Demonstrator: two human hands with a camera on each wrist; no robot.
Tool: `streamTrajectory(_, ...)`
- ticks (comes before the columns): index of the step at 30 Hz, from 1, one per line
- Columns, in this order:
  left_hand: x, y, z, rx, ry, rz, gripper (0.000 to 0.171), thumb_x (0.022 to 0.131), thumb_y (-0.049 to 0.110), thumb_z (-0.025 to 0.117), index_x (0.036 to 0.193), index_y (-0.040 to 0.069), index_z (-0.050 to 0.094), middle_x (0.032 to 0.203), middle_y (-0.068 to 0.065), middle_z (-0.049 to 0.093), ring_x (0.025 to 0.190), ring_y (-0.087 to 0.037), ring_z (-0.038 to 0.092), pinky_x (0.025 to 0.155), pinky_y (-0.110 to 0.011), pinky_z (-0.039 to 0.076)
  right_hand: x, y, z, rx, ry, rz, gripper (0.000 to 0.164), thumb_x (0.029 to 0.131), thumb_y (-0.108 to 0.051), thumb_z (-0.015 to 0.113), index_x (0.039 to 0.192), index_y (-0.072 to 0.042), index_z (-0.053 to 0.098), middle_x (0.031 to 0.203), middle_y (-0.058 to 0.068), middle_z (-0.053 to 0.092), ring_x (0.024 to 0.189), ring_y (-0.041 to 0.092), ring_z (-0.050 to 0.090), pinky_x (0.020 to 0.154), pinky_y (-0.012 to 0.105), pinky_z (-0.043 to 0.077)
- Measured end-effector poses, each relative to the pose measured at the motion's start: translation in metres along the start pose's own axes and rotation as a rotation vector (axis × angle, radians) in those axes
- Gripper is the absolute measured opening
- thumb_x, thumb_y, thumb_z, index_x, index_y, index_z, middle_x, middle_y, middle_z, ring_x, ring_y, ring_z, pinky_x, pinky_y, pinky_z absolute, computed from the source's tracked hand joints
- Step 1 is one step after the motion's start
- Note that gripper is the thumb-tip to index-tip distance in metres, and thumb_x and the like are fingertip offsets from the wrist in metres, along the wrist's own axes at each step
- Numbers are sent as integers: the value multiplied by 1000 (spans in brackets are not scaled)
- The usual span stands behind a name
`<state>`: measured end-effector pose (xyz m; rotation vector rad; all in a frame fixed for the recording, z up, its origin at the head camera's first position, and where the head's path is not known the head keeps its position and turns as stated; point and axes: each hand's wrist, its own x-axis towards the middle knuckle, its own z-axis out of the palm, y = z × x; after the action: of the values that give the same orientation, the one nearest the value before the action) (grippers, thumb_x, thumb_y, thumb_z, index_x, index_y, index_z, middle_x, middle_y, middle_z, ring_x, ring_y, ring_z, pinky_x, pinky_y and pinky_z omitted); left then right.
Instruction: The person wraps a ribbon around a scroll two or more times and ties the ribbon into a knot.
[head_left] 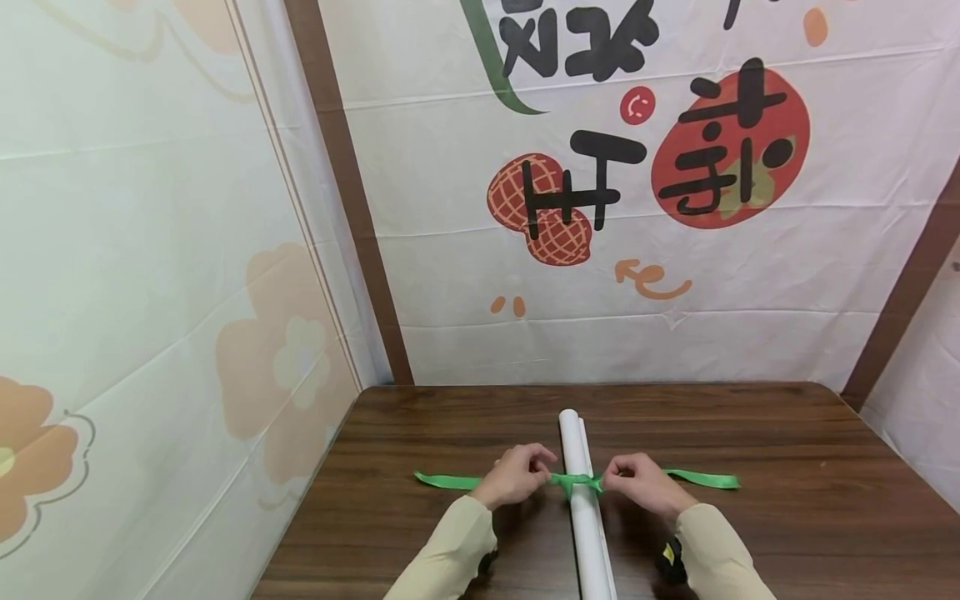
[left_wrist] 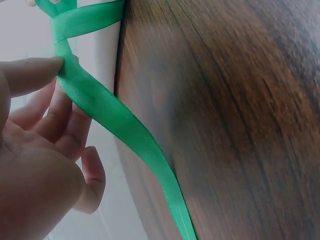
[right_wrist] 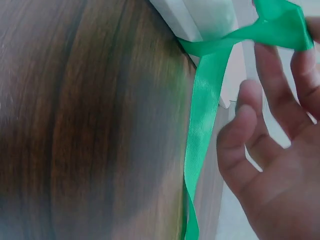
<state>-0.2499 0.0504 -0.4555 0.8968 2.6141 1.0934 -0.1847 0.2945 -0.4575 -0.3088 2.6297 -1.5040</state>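
Note:
A white paper roll [head_left: 591, 542] lies lengthwise on the table, with a second white edge beside it. Around its middle goes a green ribbon [head_left: 577, 481], crossed at the top. From the left, my left hand [head_left: 517, 475] pinches the ribbon close to the roll; its thumb and fingers [left_wrist: 32, 75] hold the strip in the left wrist view, and the tail hangs down past them. On the opposite side my right hand [head_left: 645, 483] pinches a folded piece of ribbon [right_wrist: 275, 25]. Another length drops from the roll beside that hand's curled lower fingers [right_wrist: 240, 130].
The brown wooden table [head_left: 787, 517] extends to both sides. Ribbon tails lie outward, left [head_left: 450, 482] and right [head_left: 705, 478]. A printed white curtain [head_left: 450, 350] hangs behind the table, and another [head_left: 150, 333] along the left. Dark wrist devices [head_left: 671, 560] sit beneath the sleeves.

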Motion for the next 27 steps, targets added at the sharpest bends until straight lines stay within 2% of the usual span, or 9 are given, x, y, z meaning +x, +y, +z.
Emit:
streamTrajectory(4, -1, 0, 0, 6, 5, 4, 21, 88, 10, 64, 108, 8, 68, 78, 6, 62, 75, -5, 52, 94, -55, 33, -4, 0, -3, 32, -39, -17, 20, 91, -19, 61, 80, -2, 60, 82, 2, 61, 76, 9, 55, 67, 23, 43)
streamTrajectory(10, -1, -1, -3, 3, 1, -18, 23, 89, 14, 63, 111, 8, 67, 77, 8, 58, 72, -4, 51, 91, -52, 34, -6, 1, -6, 74, -55, -28, 14, 88, -12, 63, 84, 2, 61, 70, -1, 56, 61, 7, 53, 57, 21, 43)
streamTrajectory(15, -3, -2, -5, -6, -9, -35, 24, 90, 16, 63, 112, 8, 67, 77, 8, 57, 69, -5, 50, 84, -41, 36, -6, 4, -9, 46, -45, -8, 14, 88, -14, 64, 85, -1, 64, 73, -1, 60, 61, 7, 52, 56, 24, 46)
streamTrajectory(18, -4, -3, -6, -28, -18, -42, 24, 91, 16, 63, 112, 6, 66, 77, 6, 57, 66, -6, 49, 75, -32, 39, -6, 5, -10, -13, -39, 13, 16, 88, -20, 65, 85, -4, 67, 75, -2, 62, 62, 5, 51, 56, 23, 45)
streamTrajectory(22, -4, -4, -7, -51, -29, -48, 24, 92, 17, 62, 112, 4, 66, 77, 4, 56, 64, -7, 48, 62, -24, 39, -7, 4, -13, -76, -52, 46, 25, 86, -28, 69, 77, -5, 68, 67, -6, 54, 59, 4, 44, 53, 22, 38)
streamTrajectory(27, -4, -6, -8, -60, -33, -37, 24, 92, 17, 61, 112, 3, 66, 76, 4, 56, 64, -6, 48, 62, -22, 39, -10, 4, -16, -47, -123, 61, 41, 85, -27, 71, 70, 6, 53, 59, -8, 39, 52, 5, 33, 49, 22, 29)
